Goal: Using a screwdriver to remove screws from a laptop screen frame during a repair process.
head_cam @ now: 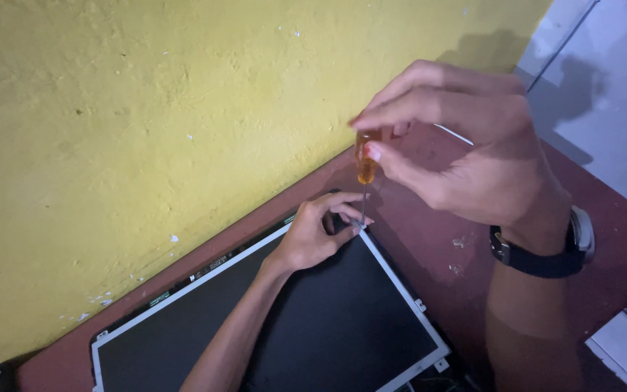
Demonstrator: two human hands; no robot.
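Dark flat screen panel (328,319), silver-framed, seemingly unbroken.

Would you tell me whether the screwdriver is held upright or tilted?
Upright: the screwdriver has its orange handle pinched in the right hand, tip down at the panel corner.

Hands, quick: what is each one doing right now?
Left hand: fingers curled, pressing on the top corner of the screen panel, holding nothing.
Right hand: fingertips pinched shut on the orange handle of the screwdriver, tip at that corner.
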